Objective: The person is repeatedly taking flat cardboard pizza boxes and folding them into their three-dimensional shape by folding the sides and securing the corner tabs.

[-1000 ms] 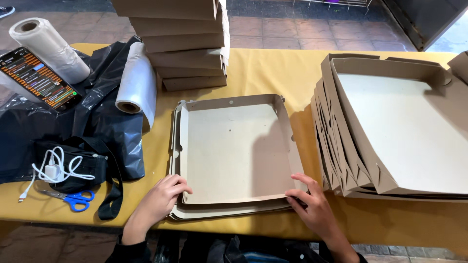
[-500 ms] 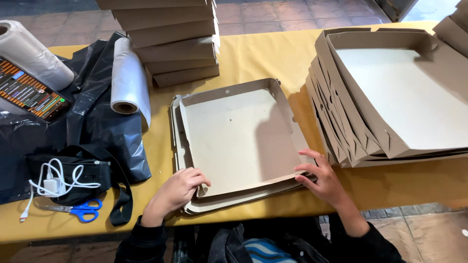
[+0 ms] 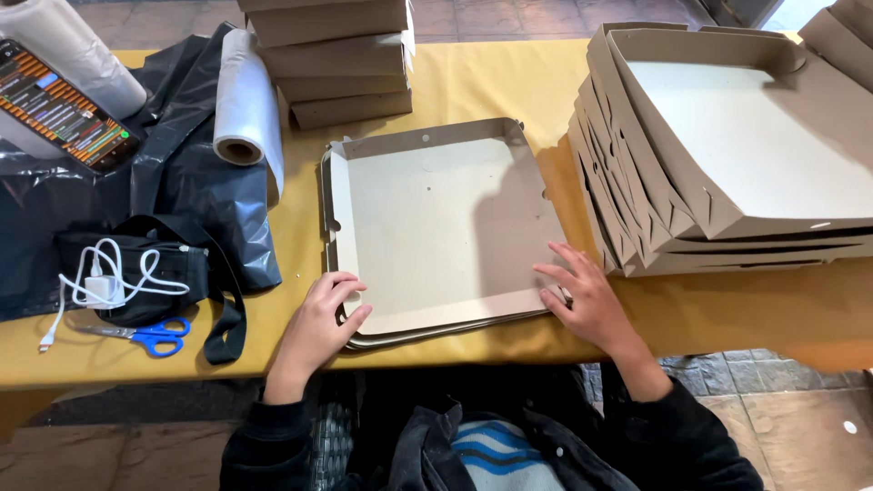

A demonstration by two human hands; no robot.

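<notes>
While both hands rest at the near edge of the yellow-covered tabletop (image 3: 473, 82), an open, shallow square cardboard box tray (image 3: 436, 227) lies flat at the centre, seated on further flat trays whose edges show beneath its near side. Left hand (image 3: 318, 323): fingers (image 3: 341, 291) curled loosely over the tray's near-left corner, touching the cardboard but not closed round it. Right hand (image 3: 587, 295): fingers (image 3: 559, 264) spread and laid flat on the tray's near-right corner, open, gripping nothing. Dark sleeves cover both wrists.

Right of the tray, just beside it, a leaning nested stack of folded cardboard trays (image 3: 727, 155) with raised walls, the uppermost open to view. Beyond the tray, at the far edge, an upright stack of closed flat cardboard boxes (image 3: 332, 59).

Left of the tray, a sheet of crumpled black plastic (image 3: 182, 182) spreads across the tabletop. On it lies a roll of translucent white plastic bags (image 3: 244, 100), its hollow core facing the viewer; a second, similar white roll (image 3: 77, 50) sits at the far-left corner, with a smartphone with a lit, colourful screen (image 3: 59, 109) lying just beside it. Nearer the person, a black fabric pouch with a strap (image 3: 155, 273) carries a white charger with a coiled cable (image 3: 105, 286). Blue-handled scissors (image 3: 145, 335) lie closed on the yellow covering, just in front of the pouch, well apart from the left hand
</notes>
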